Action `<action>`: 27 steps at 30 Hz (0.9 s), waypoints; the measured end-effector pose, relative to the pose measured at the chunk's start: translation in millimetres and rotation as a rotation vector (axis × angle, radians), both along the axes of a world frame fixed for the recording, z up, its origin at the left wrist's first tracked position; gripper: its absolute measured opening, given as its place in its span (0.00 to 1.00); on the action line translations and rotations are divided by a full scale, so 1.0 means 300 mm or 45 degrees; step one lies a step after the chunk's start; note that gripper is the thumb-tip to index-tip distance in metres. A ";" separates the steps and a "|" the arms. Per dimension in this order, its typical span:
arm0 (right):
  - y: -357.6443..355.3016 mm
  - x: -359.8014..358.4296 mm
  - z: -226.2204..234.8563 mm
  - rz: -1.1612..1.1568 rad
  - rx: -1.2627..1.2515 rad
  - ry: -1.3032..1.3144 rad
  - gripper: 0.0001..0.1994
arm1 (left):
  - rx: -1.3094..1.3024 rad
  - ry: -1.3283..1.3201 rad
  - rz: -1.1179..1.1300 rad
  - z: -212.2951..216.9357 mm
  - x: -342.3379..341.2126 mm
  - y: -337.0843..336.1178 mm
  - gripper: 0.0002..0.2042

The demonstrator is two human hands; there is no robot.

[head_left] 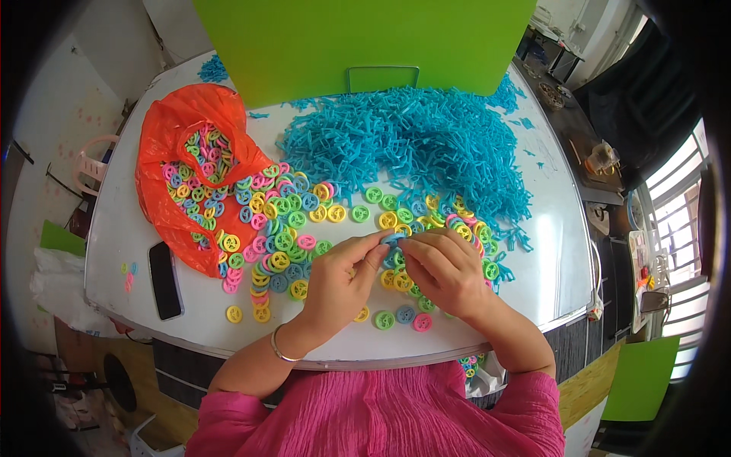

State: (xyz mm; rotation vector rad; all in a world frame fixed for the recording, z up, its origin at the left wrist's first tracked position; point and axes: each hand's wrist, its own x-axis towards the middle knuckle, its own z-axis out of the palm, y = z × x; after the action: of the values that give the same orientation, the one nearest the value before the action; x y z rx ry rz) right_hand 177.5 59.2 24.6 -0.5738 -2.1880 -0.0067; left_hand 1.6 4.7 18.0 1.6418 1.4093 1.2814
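Over the middle of the bench (pixel 358 344), left hand (pixel 333 280) and right hand (pixel 451 273) both pinch a small blue piece (pixel 393 238), its shape unclear, a fingertip-handling step likely calling next for a steady grip.

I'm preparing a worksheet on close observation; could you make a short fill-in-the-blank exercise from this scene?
1. The fingers of the left hand and right hand meet at a small piece coloured ____.
2. The bracelet circles the person's ____ wrist.
3. The large upright panel behind the heap of strips is ____.

Missing words: blue; left; green.
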 end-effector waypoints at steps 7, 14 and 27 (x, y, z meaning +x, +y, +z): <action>-0.021 -0.015 0.014 0.013 -0.428 0.192 0.12 | 0.116 -0.012 0.000 0.005 0.004 -0.017 0.07; -0.017 -0.020 -0.002 -0.013 -0.116 0.004 0.14 | 0.136 0.095 0.058 0.017 0.011 -0.034 0.07; -0.016 0.003 0.027 0.119 -0.067 -0.145 0.15 | 0.222 0.154 0.141 0.001 0.017 -0.040 0.07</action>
State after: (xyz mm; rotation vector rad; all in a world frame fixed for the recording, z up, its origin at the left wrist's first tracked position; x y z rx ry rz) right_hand 178.4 54.4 32.7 -0.5115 -2.3296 0.0700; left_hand 6.9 -7.1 18.3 1.8046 1.5157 1.4226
